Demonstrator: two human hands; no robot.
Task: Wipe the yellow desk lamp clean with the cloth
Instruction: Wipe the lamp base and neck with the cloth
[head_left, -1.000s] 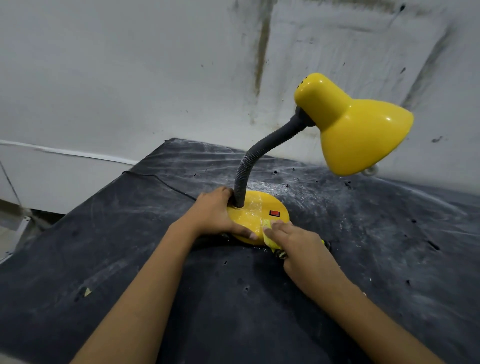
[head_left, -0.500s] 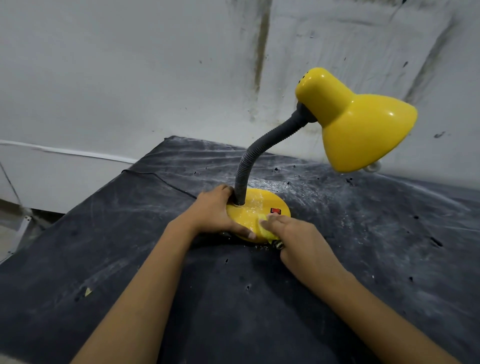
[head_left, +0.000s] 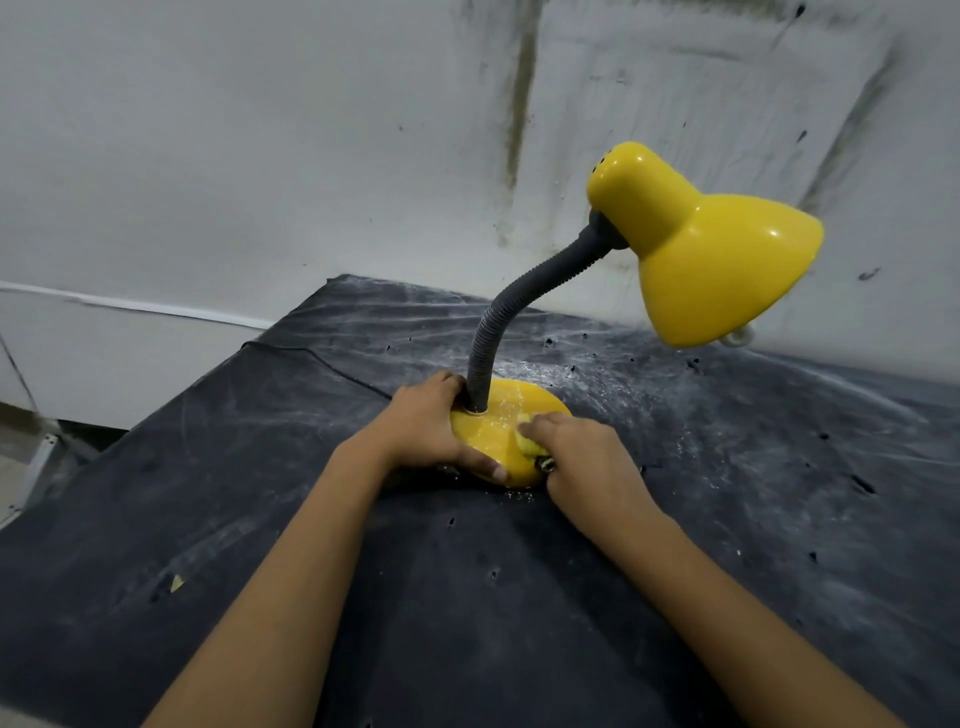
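Note:
The yellow desk lamp stands on a black covered table, its shade (head_left: 717, 260) leaning right on a grey flexible neck (head_left: 519, 306). Its round yellow base (head_left: 498, 431) looks streaked and wet. My left hand (head_left: 431, 426) clamps the base's left side, with the thumb along the front rim and the fingers by the neck. My right hand (head_left: 587, 457) presses a small yellow cloth (head_left: 527, 441) onto the right part of the base; most of the cloth is hidden under my fingers. The base's red switch is covered by this hand.
The black table cover (head_left: 260, 493) is dusty, scuffed and pitted with small holes. A thin black cord (head_left: 322, 358) runs left from the lamp. A stained white wall (head_left: 311, 156) rises close behind. The table's left edge drops to the floor (head_left: 31, 457).
My right hand with the cloth has slid forward across the base, from its front edge to over the red switch. My left hand has kept its hold.

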